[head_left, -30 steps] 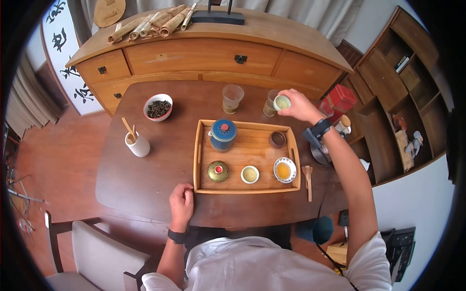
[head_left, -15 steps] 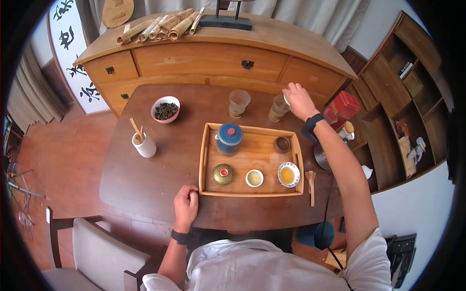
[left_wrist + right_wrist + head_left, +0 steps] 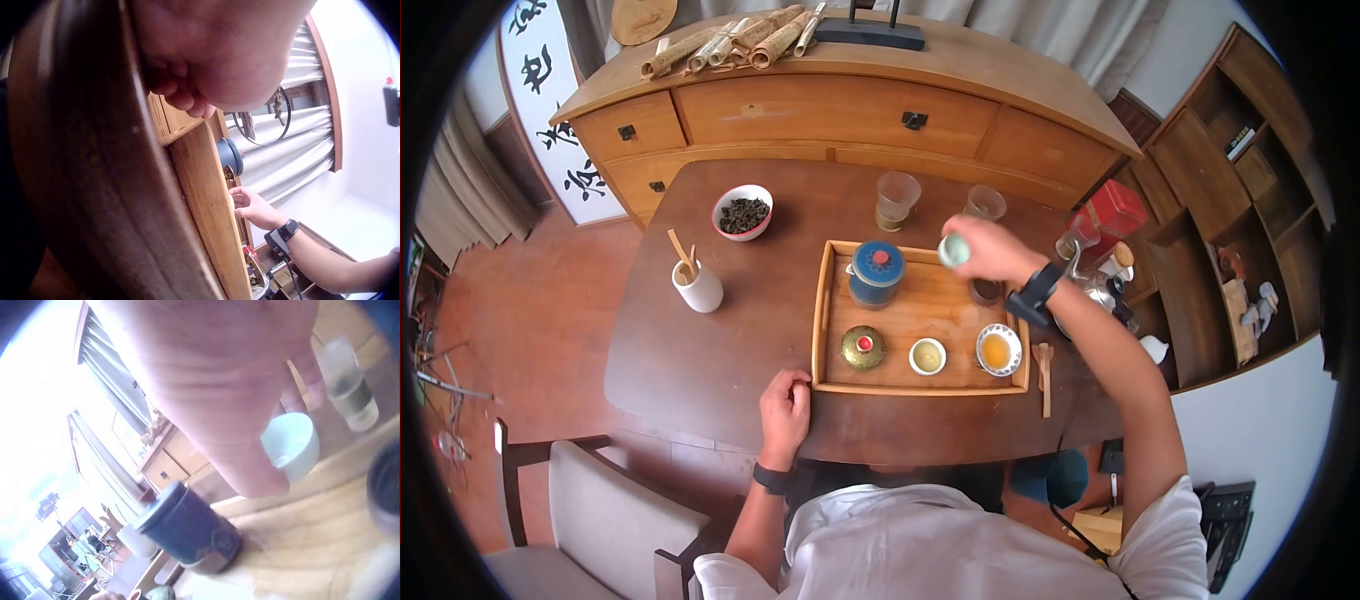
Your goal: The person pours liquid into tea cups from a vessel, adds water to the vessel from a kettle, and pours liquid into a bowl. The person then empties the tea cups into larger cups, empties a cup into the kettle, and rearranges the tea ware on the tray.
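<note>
My right hand pinches a small pale green teacup over the back right part of the wooden tray. In the right wrist view the teacup is tilted, its pale inside showing. Below the hand is a small dark brown cup, partly covered by it. The tray also bears a blue lidded teapot, a green-gold lid with a red knob, a white cup of pale tea and a patterned bowl of amber tea. My left hand rests loosely curled at the tray's front left corner, holding nothing.
Two clear glasses, a left one and a right one, stand behind the tray. A bowl of dry tea leaves and a white tool holder stand left. Wooden utensils, a kettle and a red tin are right.
My right hand has brought the teacup from the right glass back toward me and leftward, over the tray. The left hand stays at the table's front edge.
</note>
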Demonstrator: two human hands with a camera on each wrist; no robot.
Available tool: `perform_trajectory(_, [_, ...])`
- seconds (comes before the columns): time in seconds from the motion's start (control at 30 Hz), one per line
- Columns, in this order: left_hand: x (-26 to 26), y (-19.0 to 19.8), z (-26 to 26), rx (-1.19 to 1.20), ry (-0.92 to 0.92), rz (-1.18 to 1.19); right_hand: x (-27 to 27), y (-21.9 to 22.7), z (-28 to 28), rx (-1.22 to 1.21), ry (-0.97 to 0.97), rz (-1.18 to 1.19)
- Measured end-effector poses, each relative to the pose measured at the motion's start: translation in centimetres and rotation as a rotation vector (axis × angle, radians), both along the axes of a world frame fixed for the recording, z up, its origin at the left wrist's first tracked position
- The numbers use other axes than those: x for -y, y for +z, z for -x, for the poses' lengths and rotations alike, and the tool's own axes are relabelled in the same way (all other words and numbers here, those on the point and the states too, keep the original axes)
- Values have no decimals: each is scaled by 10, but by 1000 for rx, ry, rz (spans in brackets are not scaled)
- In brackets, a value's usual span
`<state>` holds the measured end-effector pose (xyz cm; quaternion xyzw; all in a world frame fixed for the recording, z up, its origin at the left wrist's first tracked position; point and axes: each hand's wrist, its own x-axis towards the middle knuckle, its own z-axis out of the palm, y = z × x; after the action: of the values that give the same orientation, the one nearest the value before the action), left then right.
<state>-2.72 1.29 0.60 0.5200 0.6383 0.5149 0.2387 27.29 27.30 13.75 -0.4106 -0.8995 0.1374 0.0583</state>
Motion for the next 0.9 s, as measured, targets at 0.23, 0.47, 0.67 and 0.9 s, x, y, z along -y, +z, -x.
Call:
perform_trajectory(0.23, [0, 1, 0, -1, 16, 1, 24, -46, 21, 43, 64, 95])
perform_trajectory(0.47, [-1, -3, 1, -9, 11, 13, 78, -10, 26, 94, 241, 186])
perform_trajectory(0.67, [0, -1, 1, 23, 1, 19, 111, -38, 23, 156, 436, 144])
perform_trajectory(0.9, [0, -4, 1, 6, 2, 11, 97, -18, 11, 106, 300, 272])
